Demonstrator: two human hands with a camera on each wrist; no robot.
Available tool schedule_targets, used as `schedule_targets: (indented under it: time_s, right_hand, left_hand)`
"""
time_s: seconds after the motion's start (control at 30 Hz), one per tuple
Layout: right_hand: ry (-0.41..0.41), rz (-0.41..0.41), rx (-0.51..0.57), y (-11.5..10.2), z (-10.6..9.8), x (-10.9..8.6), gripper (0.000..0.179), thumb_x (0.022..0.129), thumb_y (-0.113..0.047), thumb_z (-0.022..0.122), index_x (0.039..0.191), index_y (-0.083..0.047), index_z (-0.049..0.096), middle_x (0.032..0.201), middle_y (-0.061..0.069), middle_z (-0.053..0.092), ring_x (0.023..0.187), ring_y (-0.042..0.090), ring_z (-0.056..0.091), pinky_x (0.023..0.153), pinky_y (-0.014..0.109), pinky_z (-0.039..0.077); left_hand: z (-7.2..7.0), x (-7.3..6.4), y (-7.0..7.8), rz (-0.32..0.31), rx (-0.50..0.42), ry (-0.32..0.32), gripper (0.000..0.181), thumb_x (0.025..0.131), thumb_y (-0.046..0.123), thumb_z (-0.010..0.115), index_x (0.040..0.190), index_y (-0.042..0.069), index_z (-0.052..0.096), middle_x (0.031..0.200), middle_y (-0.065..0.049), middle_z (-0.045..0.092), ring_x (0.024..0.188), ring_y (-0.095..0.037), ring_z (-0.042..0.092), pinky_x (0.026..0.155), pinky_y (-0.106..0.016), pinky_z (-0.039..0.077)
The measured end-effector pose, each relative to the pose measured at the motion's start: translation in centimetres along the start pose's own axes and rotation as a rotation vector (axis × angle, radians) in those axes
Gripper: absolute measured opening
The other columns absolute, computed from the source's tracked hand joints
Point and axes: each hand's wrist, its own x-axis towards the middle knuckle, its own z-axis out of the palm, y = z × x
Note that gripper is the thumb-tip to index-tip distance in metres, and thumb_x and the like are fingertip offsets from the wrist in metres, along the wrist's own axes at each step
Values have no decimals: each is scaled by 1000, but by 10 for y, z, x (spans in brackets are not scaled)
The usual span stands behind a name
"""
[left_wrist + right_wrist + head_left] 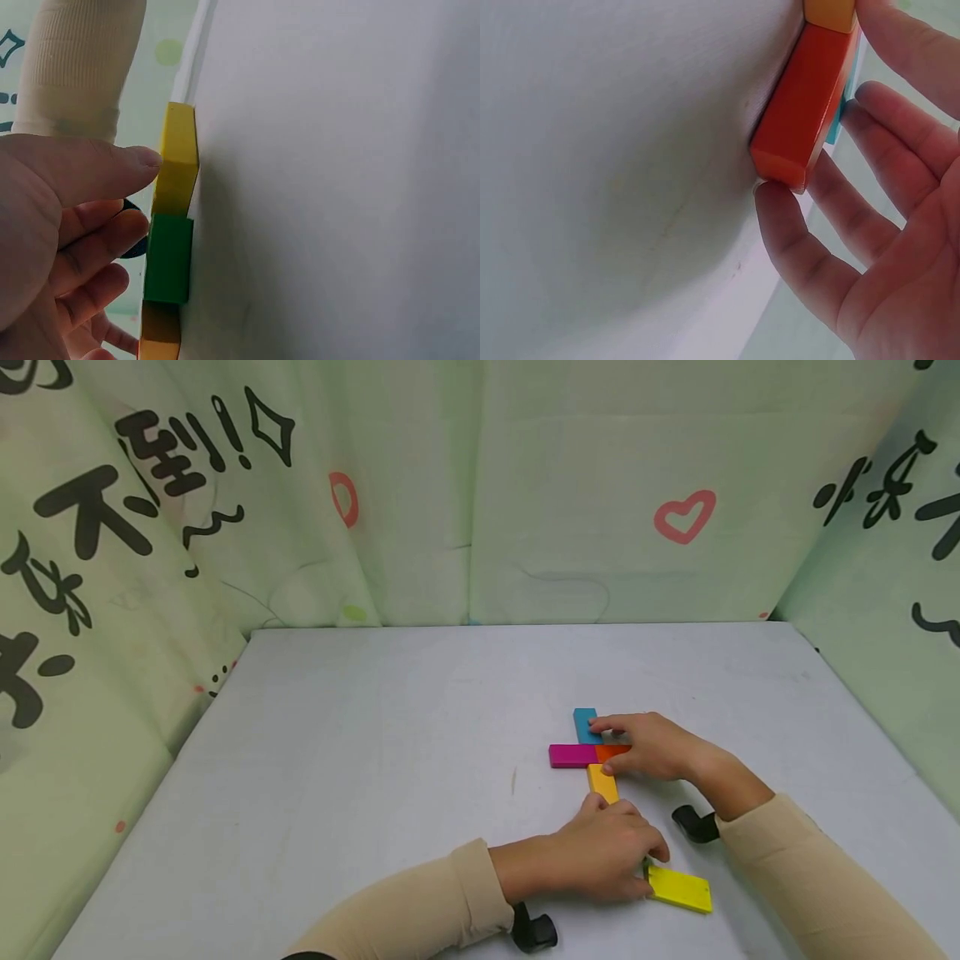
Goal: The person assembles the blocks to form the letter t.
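Observation:
Wooden-looking blocks lie on the white table in a branching shape: blue (584, 725), magenta (573, 756), orange (610, 752) and amber (602, 784). A green block (169, 259) joins the amber one to a bright yellow block (681, 889); the left hand hides most of it in the head view. My left hand (596, 852) lies over this run, its straight thumb against the yellow block and its fingers loosely bent beside the green one. Over the orange block rests my right hand (656, 747), thumb at the amber block, little fingertip at the orange end, index finger on the blue block.
The white table (375, 735) stretches left and behind the blocks. Pale green curtains (600, 485) with black writing and hearts hang along its back and sides. Black wrist-camera mounts (534, 931) stick out beneath both beige sleeves (825, 885).

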Motion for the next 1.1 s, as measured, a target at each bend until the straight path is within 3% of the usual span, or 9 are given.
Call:
schedule_targets:
  time_s: [0.3, 1.1]
  right_hand:
    - [10, -19, -9, 1, 0, -1, 59, 89, -29, 77, 141, -8, 57, 137, 24, 56, 125, 43, 50, 99, 62, 42]
    - [5, -15, 3, 1, 0, -1, 59, 89, -28, 76, 141, -8, 56, 133, 22, 58, 122, 41, 52, 98, 58, 44]
  left_hand:
    - [5, 3, 3, 14, 8, -8, 29, 89, 42, 76, 117, 36, 69, 95, 30, 57, 98, 3, 39, 80, -23, 25]
    - [8, 7, 4, 3, 41, 5, 27, 89, 44, 75, 115, 37, 70, 95, 29, 57, 99, 3, 39, 85, -26, 26]
